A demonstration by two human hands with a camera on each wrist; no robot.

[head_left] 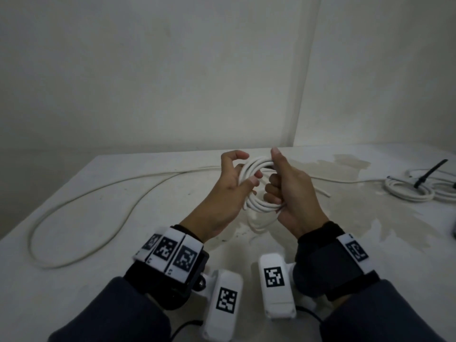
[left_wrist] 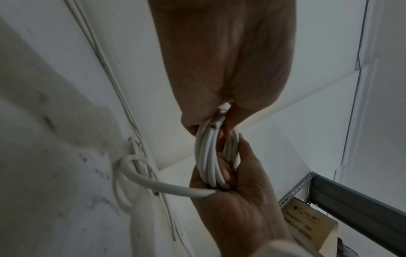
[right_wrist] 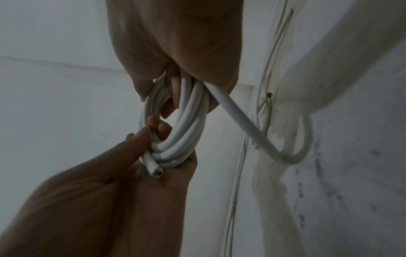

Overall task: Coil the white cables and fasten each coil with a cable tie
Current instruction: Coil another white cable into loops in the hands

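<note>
Plain off-white walls (head_left: pixel 172 70) meet in a corner at upper right of the head view. A white stained table (head_left: pixel 74 280) fills the lower frame. Lighting is dim.

In the left wrist view, a grey metal shelf rail (left_wrist: pixel 351 200) crosses the lower right above a printed cardboard box (left_wrist: pixel 307 226).

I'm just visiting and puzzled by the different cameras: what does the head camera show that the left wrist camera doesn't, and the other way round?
Only the head view shows the black cable tie lying across the finished white cable coils at the table's right edge, the long loose white cable curving over the left of the white table, and the wrist cameras with their marker tags.

Only the left wrist view shows a grey metal shelf rail and a printed cardboard box beneath it.

Both show the left hand and right hand gripping the half-wound coil of white cable.
</note>
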